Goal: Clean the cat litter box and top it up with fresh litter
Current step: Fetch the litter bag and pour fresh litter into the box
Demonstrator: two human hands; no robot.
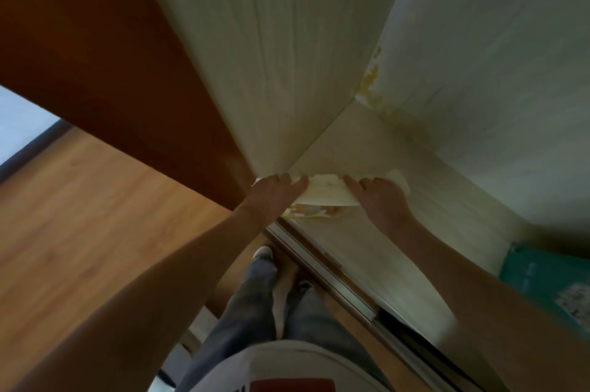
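Grey trousers (255, 305), perhaps white shirt (281, 366)

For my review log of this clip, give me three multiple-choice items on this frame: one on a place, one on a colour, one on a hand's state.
1. Where is the crumpled pale paper sheet?
A. in the pale floor corner between both hands
B. on the wooden floor
C. on the teal item

2. What colour is the flat item at the right edge?
A. red
B. teal
C. black

3. How does the left hand lie?
A. hanging idle
B. fist in the air
C. fingers on the paper

Answers: 1 A, it lies by the wall corner between the hands; 2 B, plainly teal; 3 C, its fingers rest on the sheet, opposite the right hand.
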